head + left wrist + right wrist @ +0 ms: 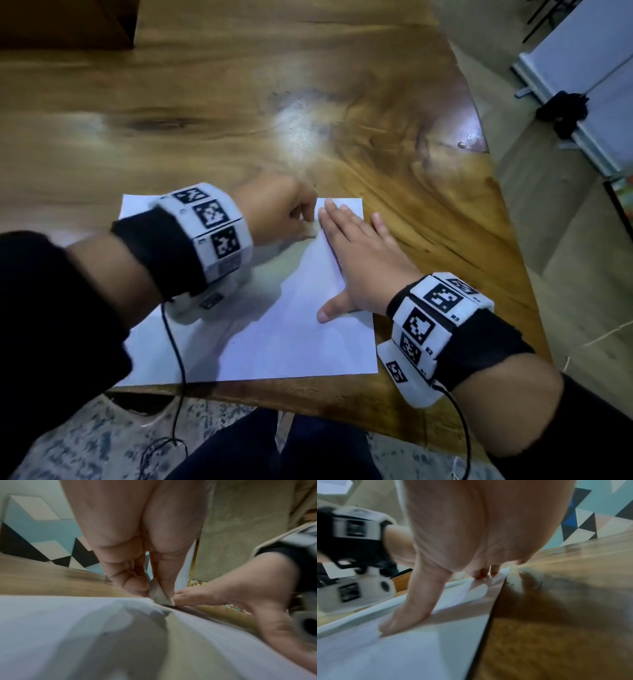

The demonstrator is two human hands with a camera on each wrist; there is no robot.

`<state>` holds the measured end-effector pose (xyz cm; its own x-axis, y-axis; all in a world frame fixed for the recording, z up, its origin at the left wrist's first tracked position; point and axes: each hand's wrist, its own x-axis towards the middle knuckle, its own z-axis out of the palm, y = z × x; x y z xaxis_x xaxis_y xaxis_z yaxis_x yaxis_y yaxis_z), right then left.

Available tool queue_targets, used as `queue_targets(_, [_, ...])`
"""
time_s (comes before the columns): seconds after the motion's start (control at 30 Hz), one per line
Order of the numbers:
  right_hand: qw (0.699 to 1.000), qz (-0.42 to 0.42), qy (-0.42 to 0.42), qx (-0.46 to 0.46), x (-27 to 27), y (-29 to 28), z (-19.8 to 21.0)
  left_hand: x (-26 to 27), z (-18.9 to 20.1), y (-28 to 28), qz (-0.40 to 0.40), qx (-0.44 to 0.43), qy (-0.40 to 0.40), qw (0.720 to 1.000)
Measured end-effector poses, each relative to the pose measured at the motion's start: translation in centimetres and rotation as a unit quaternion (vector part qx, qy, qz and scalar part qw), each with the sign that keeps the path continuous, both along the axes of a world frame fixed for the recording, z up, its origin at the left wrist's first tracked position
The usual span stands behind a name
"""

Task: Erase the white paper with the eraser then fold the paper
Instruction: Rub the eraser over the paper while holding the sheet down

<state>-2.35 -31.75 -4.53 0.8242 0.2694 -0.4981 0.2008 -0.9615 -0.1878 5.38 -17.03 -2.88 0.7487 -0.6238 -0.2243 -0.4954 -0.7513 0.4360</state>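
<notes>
Erasing step, judged from the layout: white paper (pixel 274 325) flat and unfolded near the front edge of the wooden table (pixel 205 102). At left, left hand (pixel 277 209) curled, thumb and fingertips pinching the small pale eraser (pixel 158 595), its lower end down on the sheet near the far edge. Best kept pinched low for control, rubbed in short strokes away from the anchoring hand, with light pressure to avoid buckling or tearing. At right, right hand (pixel 356 260) spread flat with straight fingers, holding nothing, pressing the paper's right side, fingertips just beside the eraser. Worth keeping firmly planted so the sheet cannot slide or wrinkle. Pencil marks not discernible; folding not yet begun.
</notes>
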Motion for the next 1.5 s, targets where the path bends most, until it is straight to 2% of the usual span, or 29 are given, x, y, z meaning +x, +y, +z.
queue_targets(0.13, [1.000, -0.002, 0.001, -0.001, 0.0, 0.0, -0.1, -0.7, -0.7, -0.8, 0.013, -0.013, -0.030, 0.999])
queue_targets(0.2, [1.000, -0.003, 0.002, -0.002, 0.0, 0.0, -0.2, -2.2, -0.8, 0.4, -0.036, -0.014, 0.008, 0.999])
queue_targets(0.3, [1.000, 0.005, 0.009, -0.008, 0.1, -0.1, -0.1, -3.5, -0.6, 1.6, -0.120, 0.042, 0.092, 0.988])
queue_targets(0.37, [1.000, 0.006, 0.011, -0.009, 0.0, 0.0, -0.1, -2.4, -0.5, 1.3, -0.089, 0.045, 0.079, 0.992])
queue_targets(0.47, [1.000, 0.004, 0.012, -0.014, 0.0, 0.1, 0.0, 0.5, -0.6, -0.3, 0.014, 0.003, -0.014, 1.000])
queue_targets(0.53, [1.000, 0.006, 0.013, -0.021, 0.1, 0.1, 0.1, 0.7, -0.6, -1.1, 0.020, 0.001, -0.040, 0.999])
queue_targets(0.7, [1.000, 0.003, 0.019, -0.014, 0.1, 0.0, 0.2, -4.0, -1.0, 1.6, -0.144, 0.005, 0.048, 0.988])
queue_targets(0.77, [1.000, 0.002, 0.019, -0.012, 0.1, 0.0, 0.2, -5.1, -1.0, 2.3, -0.159, 0.011, 0.074, 0.984])
queue_targets(0.9, [1.000, 0.003, 0.013, -0.002, 0.0, -0.1, 0.1, -3.9, -1.0, 2.5, -0.090, 0.022, 0.092, 0.991])
queue_targets(1.03, [1.000, 0.014, 0.026, -0.004, 0.1, -0.3, 0.0, -0.9, -0.6, 2.7, 0.031, -0.014, 0.004, 0.999])
queue_targets(1.13, [0.999, 0.019, 0.036, -0.028, 0.2, -0.3, 0.0, 0.9, -0.6, 1.6, 0.051, -0.032, -0.019, 0.998])
queue_targets(1.23, [0.998, 0.014, 0.039, -0.036, 0.2, -0.2, 0.0, 1.2, -0.9, -0.1, 0.048, -0.031, -0.002, 0.998])
queue_targets(1.33, [0.999, 0.015, 0.035, -0.035, 0.2, -0.3, 0.0, -0.4, -1.1, -0.4, 0.003, -0.024, 0.014, 1.000])
queue_targets(1.5, [0.998, 0.013, 0.043, -0.035, 0.2, -0.2, 0.1, -4.4, -0.8, 1.9, -0.158, 0.041, 0.080, 0.983])
